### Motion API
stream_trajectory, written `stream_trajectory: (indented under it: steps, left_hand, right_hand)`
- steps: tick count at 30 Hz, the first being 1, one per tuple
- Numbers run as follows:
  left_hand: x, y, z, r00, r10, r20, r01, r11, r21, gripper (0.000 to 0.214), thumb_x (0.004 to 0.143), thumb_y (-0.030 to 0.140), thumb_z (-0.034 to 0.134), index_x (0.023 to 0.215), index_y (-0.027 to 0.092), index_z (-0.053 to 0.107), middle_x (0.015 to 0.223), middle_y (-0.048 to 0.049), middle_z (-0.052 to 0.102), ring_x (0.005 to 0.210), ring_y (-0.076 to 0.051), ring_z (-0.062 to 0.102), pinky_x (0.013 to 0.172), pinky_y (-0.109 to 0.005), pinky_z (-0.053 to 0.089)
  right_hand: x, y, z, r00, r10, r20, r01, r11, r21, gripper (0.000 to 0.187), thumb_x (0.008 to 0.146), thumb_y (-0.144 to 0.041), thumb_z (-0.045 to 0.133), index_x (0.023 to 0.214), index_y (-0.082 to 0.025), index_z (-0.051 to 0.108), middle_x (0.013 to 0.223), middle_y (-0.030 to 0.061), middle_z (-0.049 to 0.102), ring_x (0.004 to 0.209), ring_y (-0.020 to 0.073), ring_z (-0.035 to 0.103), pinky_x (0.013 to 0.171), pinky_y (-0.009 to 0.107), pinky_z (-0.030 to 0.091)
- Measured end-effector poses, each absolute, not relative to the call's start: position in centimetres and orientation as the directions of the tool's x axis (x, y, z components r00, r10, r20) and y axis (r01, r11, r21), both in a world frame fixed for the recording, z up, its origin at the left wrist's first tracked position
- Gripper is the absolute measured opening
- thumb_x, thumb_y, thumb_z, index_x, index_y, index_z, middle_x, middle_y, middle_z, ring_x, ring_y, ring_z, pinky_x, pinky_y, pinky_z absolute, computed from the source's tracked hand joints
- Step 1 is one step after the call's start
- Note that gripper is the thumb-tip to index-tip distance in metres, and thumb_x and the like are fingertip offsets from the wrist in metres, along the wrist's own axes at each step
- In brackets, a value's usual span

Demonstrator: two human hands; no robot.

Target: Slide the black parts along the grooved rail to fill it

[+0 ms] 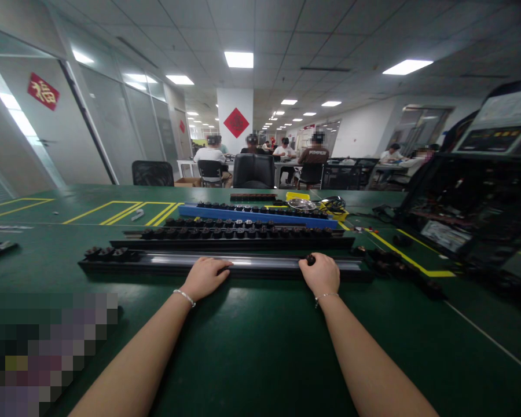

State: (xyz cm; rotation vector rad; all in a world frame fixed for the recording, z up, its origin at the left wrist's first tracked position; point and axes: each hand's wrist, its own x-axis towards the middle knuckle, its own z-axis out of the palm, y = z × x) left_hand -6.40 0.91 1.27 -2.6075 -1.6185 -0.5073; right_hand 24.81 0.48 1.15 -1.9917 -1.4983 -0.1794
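A long black rail (260,263) with a shiny grey channel lies crosswise on the green table before me. My left hand (206,277) holds it left of its middle, thumb at the near side and fingers over the top. In my right hand (323,273) is a small black round piece (311,260), pinched at the channel's right part; the fingers hide most of it. Several similar black round parts (113,253) sit at the rail's left end. More such parts (391,263) lie in a row off its right end.
Behind stand another black rail (286,240) and a blue rail (260,214), both carrying round parts. A metal dish (301,204) and yellow trays lie beyond. An open equipment case (469,197) stands right. A pixelated area covers the lower left. People sit at far desks.
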Motion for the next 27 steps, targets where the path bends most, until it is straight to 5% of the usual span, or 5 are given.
stream_trajectory:
  steps: [8, 27]
  left_hand:
    - [-6.4, 0.9, 1.3, 0.41, 0.867, 0.283, 0.874, -0.462, 0.151, 0.034, 0.085, 0.038, 0.041, 0.109, 0.028, 0.062, 0.106, -0.0012, 0.068, 0.096, -0.02, 0.06, 0.088, -0.036, 0.038]
    - [-6.4, 0.8, 1.5, 0.415, 0.864, 0.285, 0.87, -0.468, 0.152, 0.034, 0.085, 0.038, 0.041, 0.11, 0.028, 0.062, 0.105, -0.0015, 0.068, 0.097, -0.021, 0.06, 0.087, -0.037, 0.039]
  right_hand:
    - [25.3, 0.4, 1.2, 0.361, 0.832, 0.422, 0.897, -0.185, -0.402, 0.028, 0.07, -0.041, 0.048, 0.079, -0.017, 0.059, 0.085, 0.0089, 0.062, 0.091, 0.0243, 0.05, 0.086, 0.039, 0.029]
    - [26.4, 0.5, 0.9, 0.432, 0.766, 0.476, 0.878, -0.236, -0.417, 0.033, 0.068, -0.04, 0.049, 0.084, -0.014, 0.062, 0.084, 0.0102, 0.063, 0.087, 0.0245, 0.053, 0.085, 0.035, 0.032]
